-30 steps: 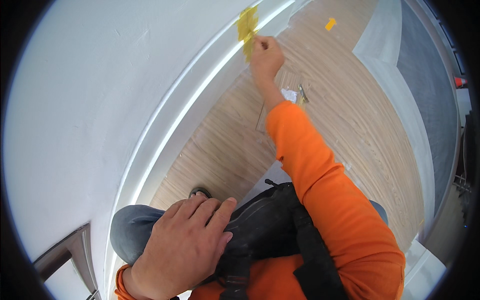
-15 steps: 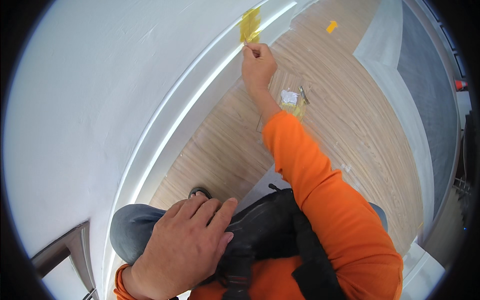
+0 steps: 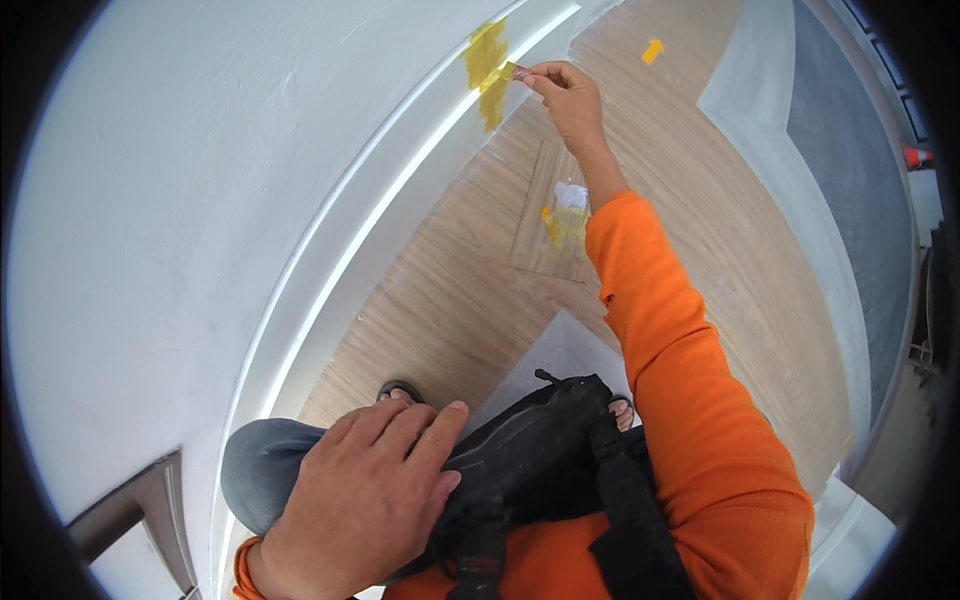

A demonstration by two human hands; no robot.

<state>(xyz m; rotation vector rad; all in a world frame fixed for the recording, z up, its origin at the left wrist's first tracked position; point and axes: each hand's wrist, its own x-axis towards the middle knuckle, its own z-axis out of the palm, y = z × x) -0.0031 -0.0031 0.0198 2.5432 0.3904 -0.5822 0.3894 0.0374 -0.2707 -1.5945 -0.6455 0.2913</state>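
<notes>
My right hand (image 3: 568, 100) reaches forward and pinches a small flat piece (image 3: 515, 72), dark reddish with a yellow end; its exact kind is too small to tell. Its yellow end is at the edge of a yellow patch (image 3: 487, 52) smeared across the stepped white skirting (image 3: 365, 225). Just below that arm lies a loose wood-look board (image 3: 532, 225) bearing a white lump (image 3: 571, 195) and yellow paste (image 3: 568, 230), partly covered by my sleeve. Over my bent left knee, beside a black bag (image 3: 530, 470), my left hand (image 3: 365, 495) rests with fingers stretched out, holding nothing.
A white wall (image 3: 170, 230) rises along the left, with a dark brown frame (image 3: 130, 510) low on it. Wood-look floor (image 3: 720, 280) carries an orange arrow (image 3: 652, 51). Farther right are a grey surface (image 3: 850, 200) and a red cone (image 3: 916, 158).
My right hand has moved right, off the skirting, uncovering the lower part of the yellow patch. The dark slim object on the board is now hidden by my arm. My left hand stays put.
</notes>
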